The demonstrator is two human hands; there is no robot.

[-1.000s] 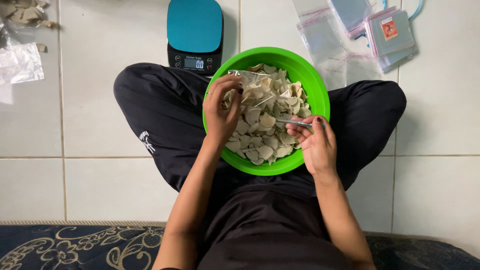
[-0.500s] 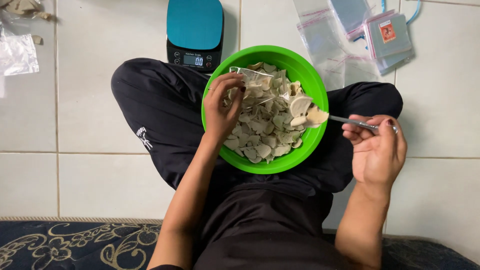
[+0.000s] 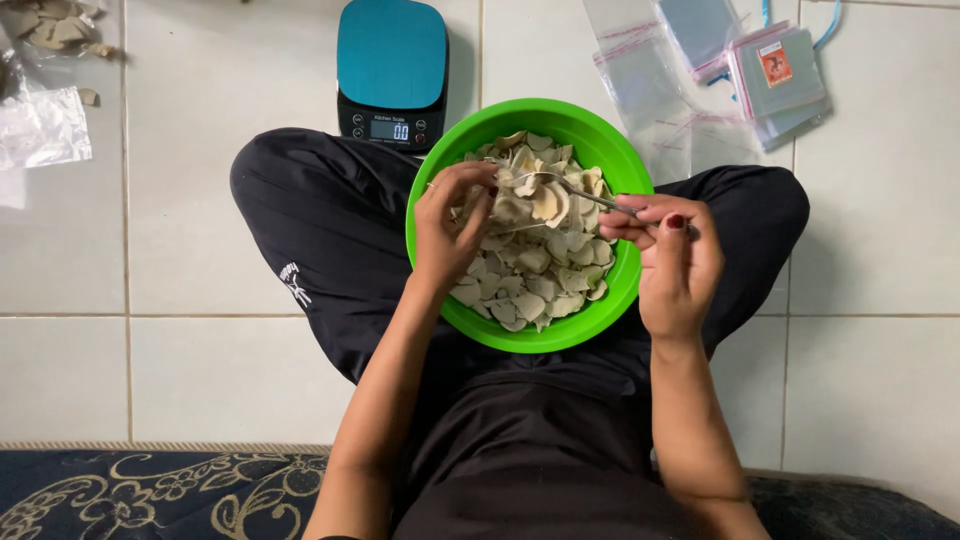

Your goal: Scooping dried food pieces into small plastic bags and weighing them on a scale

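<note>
the left hand pinches a clear bag open over the green bowl (on the lap); the right hand, closed on a spoon, tips pale chips in. next: a steady pour, then another scoop.

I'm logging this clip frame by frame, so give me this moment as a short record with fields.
Setting: person seated cross-legged on a tiled floor, seen from above
Bowl: green bowl in the lap, filled with pale chips
Left hand: left hand holds a clear bag over the chips
Right hand: right hand grips a metal spoon, its loaded end at the bag
Behind bowl: kitchen scale with teal top
Upper right: empty clear bags
</note>
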